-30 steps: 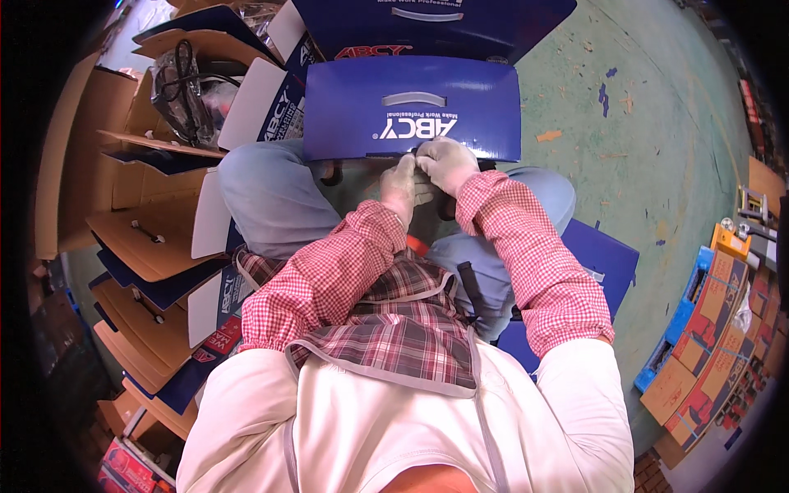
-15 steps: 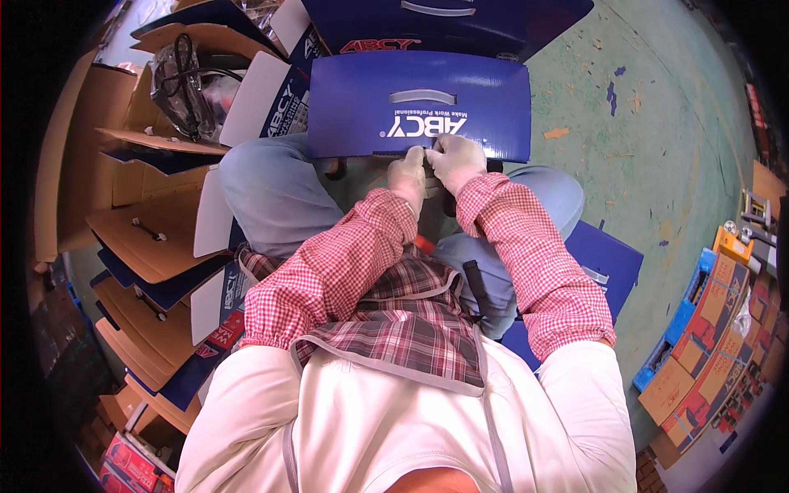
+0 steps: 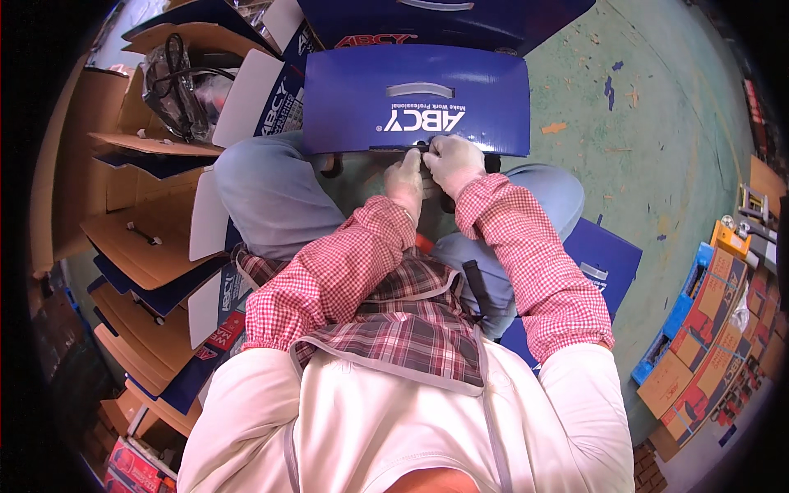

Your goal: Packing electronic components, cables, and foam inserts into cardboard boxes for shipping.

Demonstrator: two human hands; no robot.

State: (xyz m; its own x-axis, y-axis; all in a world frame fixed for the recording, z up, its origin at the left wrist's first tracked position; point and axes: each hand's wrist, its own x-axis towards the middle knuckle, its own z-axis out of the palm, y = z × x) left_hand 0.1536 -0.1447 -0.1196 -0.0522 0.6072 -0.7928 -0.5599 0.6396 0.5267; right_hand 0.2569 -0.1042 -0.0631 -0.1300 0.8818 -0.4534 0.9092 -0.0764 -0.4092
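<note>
A blue cardboard box panel [image 3: 345, 99] with a pale handle strip [image 3: 419, 90] faces me, tilted up between my knees. Both hands wear pale gloves and meet at its near edge. My left hand [image 3: 404, 179] is closed in a pinch, thumb pointing up, just below that edge. Pressed against the edge, my right hand [image 3: 454, 163] is closed too, with bent fingers. Between the fingertips shows a small dark piece, too small to name. A thin dark strip [image 3: 393, 149] runs along the panel's edge, left of the fingertips. The panel's underside is hidden.
Opened blue-and-brown cartons [image 3: 152, 238] crowd my left side; one holds a plastic bag with a black cable [image 3: 177, 86]. Another blue box [image 3: 444, 29] stands beyond the panel. A blue panel [image 3: 604, 255] lies by my right knee. Cardboard scraps [image 3: 554, 128] dot the green floor.
My fingers have shifted slightly at the panel's near edge, and more of the dark piece and strip shows there. The panel sits slightly higher in view; the hands stay together.
</note>
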